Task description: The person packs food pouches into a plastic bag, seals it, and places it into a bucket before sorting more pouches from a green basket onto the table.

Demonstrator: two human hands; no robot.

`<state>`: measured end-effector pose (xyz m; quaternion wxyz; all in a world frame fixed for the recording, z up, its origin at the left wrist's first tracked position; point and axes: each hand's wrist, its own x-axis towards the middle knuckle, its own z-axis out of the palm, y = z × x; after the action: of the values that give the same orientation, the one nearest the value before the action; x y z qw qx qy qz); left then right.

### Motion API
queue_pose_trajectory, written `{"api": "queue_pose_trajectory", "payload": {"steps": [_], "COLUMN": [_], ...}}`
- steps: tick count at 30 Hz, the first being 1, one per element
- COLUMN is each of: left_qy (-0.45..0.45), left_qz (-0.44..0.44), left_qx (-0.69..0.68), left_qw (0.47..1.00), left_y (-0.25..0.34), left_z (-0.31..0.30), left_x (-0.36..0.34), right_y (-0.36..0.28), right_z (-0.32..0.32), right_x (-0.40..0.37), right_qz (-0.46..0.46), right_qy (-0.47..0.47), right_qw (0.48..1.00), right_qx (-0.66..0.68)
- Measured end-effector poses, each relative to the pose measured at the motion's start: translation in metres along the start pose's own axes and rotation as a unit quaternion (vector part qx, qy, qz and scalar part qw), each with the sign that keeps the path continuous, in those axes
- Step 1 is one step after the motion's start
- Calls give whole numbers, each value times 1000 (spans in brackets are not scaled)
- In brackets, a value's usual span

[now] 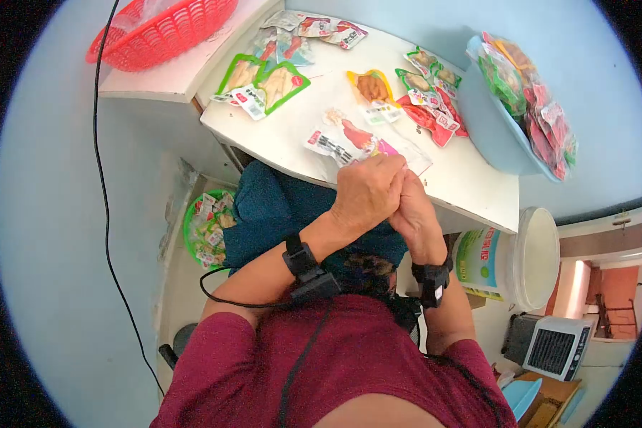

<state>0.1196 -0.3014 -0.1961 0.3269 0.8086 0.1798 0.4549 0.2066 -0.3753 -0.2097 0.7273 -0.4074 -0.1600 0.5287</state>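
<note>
My left hand and my right hand are close together at the front edge of the white table. Both have their fingers closed at the near end of a clear plastic bag. Small printed food packets lie in or under this bag, just beyond my fingers; which one I cannot tell. My fingertips are partly hidden behind the knuckles. Farther back lies a yellow-edged packet. Green-edged packets are at the left, and red packets at the right.
A blue basin full of packets leans at the table's right. A red basket stands at the upper left. On the floor are a green basket of packets and a white bucket. A black cable hangs at the left.
</note>
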Motion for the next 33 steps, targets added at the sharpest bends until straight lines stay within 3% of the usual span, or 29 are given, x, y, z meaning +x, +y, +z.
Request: {"api": "queue_pose_trajectory", "payload": {"steps": [4,9,17,21,28,31,33], "left_qy": [7,18,1,20,-9,-45,-59], "left_qz": [-18,-39,-40,-26,-43,-42,-48], "left_qx": [-40,-72,-81,-107,-113,-113,-110], "left_qw": [999,996,996,994,993,992,991], "left_y": [-2,-8,-20,-31,-52,-59,-62], "left_z": [-9,-17,-29,-31,-27,-26,-25], "left_x": [7,10,12,18,19,17,18], "right_y": [9,26,16,1,-88,-111,-117], "right_z": [6,-17,20,35,47,49,61], "right_x": [15,34,38,23,-6,30,65], "right_qz": [45,45,-26,31,24,-83,-99], "right_qy": [-14,25,30,23,10,57,54], "right_qw": [990,995,993,954,907,893,863], "right_qx": [135,84,-115,-296,-420,-438,-492]}}
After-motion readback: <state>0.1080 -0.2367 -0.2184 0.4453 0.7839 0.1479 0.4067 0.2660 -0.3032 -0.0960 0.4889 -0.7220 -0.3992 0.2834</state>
